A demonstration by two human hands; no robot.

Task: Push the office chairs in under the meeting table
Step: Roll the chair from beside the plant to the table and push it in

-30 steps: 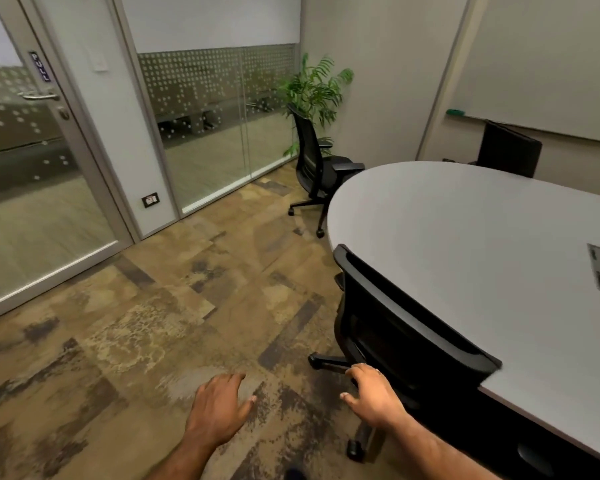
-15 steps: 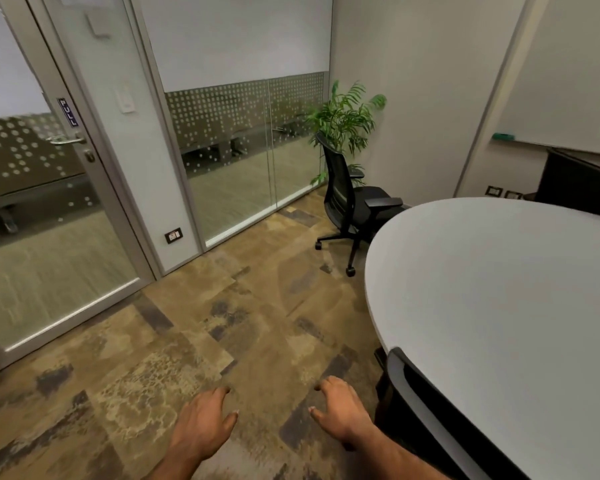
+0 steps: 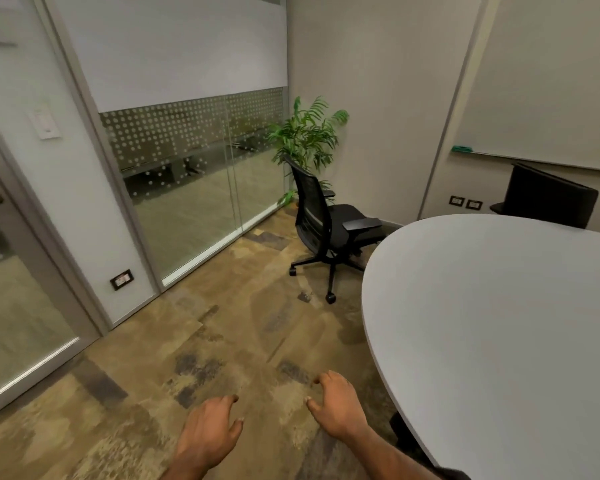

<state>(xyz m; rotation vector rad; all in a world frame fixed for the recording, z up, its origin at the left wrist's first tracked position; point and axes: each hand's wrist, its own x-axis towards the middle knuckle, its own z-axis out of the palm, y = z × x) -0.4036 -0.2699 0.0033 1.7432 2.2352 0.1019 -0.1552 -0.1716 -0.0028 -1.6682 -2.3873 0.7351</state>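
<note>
A black mesh-backed office chair (image 3: 323,223) stands on its wheels off the rounded end of the grey meeting table (image 3: 492,320), its seat facing the table and only its armrest near the edge. Another black chair (image 3: 551,199) sits behind the table's far side by the wall. A dark chair part (image 3: 404,433) shows under the table's near edge. My left hand (image 3: 212,431) and my right hand (image 3: 340,407) hover low over the carpet, fingers loosely spread, holding nothing.
A potted green plant (image 3: 307,136) fills the corner behind the mesh chair. A glass partition with dotted frosting (image 3: 194,174) and a glass door (image 3: 18,306) run along the left. A whiteboard (image 3: 548,81) hangs on the right wall. Patterned carpet (image 3: 222,327) lies between me and the chair.
The view has swung forward and up; the near chair that my right hand touched has slid almost out of sight under the table. The far mesh chair looks closer. Both hands are free.
</note>
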